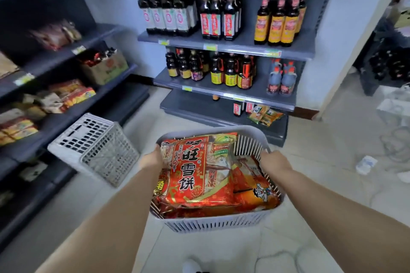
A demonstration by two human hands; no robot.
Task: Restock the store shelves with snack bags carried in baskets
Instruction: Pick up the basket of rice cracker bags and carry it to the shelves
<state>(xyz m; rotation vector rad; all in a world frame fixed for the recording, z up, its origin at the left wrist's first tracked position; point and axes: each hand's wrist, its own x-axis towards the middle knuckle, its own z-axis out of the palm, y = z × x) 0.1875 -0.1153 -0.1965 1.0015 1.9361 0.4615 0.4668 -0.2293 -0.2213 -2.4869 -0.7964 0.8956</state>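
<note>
I carry a grey slatted basket in front of me, above the floor. It is filled with red and orange snack bags, a large red one on top. My left hand grips the basket's left rim and my right hand grips its right rim. Grey store shelves run along the left, holding a few snack packs.
A second grey basket lies tipped against the left shelf's bottom tier. Straight ahead stands a shelf unit of dark sauce bottles, with yellow-green packets on its lowest tier. Boxes and cables litter the floor at the right.
</note>
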